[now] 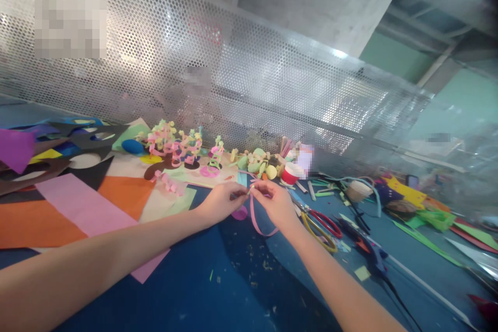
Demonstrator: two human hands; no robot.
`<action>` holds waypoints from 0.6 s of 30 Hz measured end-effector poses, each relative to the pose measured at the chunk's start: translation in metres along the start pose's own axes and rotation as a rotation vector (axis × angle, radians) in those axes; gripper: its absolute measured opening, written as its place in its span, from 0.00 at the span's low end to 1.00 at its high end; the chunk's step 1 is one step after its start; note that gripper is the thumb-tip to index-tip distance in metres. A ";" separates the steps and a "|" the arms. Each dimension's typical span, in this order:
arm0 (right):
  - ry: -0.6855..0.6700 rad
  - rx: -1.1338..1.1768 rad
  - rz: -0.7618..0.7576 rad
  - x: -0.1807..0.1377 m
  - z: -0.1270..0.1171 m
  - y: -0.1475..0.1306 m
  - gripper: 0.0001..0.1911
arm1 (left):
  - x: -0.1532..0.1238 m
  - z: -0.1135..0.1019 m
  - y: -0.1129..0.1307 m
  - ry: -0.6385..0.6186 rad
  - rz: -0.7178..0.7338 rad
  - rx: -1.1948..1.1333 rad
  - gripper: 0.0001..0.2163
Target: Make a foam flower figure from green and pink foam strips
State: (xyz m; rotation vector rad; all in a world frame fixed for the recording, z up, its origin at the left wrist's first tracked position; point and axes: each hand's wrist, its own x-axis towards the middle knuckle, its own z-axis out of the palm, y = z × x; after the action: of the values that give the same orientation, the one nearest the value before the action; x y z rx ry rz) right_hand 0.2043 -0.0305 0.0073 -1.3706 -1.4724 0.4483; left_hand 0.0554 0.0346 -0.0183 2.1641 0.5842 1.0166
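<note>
My left hand [222, 202] and my right hand [275, 207] meet fingertip to fingertip above the blue table. Both are closed in a pinch at the upper end of a narrow pink strip [253, 215], which looks like paper or foam. Its loose length hangs and curls below my right hand. A tiny pale, yellowish bit shows at the fingertips, too small to name. Under my left hand lies a pink disc [239, 212]. Beside my right wrist rest scissors with red handles [327, 224] and a pair with yellow handles [317, 233].
Large pink [85, 207] and orange sheets [128, 194] cover the left side. Behind stand curly pastel decorations [187, 145] and a red and white cup [288, 174]. A glue gun [365, 249] with its cord lies at right. A perforated metal panel [264, 78] borders the back.
</note>
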 end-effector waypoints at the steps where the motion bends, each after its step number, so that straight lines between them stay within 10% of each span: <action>1: -0.005 0.006 0.007 0.000 -0.001 0.001 0.09 | 0.000 0.000 -0.001 -0.001 -0.003 -0.010 0.08; 11: -0.099 -0.009 0.060 -0.002 -0.007 -0.002 0.07 | 0.004 0.003 -0.014 0.063 -0.094 -0.160 0.11; 18: -0.299 -0.606 -0.360 -0.003 -0.018 -0.016 0.16 | 0.003 -0.001 -0.015 -0.007 -0.149 -0.021 0.10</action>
State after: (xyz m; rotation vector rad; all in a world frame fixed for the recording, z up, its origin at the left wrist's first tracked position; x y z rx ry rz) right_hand 0.2111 -0.0446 0.0263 -1.4861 -2.1721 -0.0422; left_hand 0.0551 0.0466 -0.0274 2.0718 0.7165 0.9303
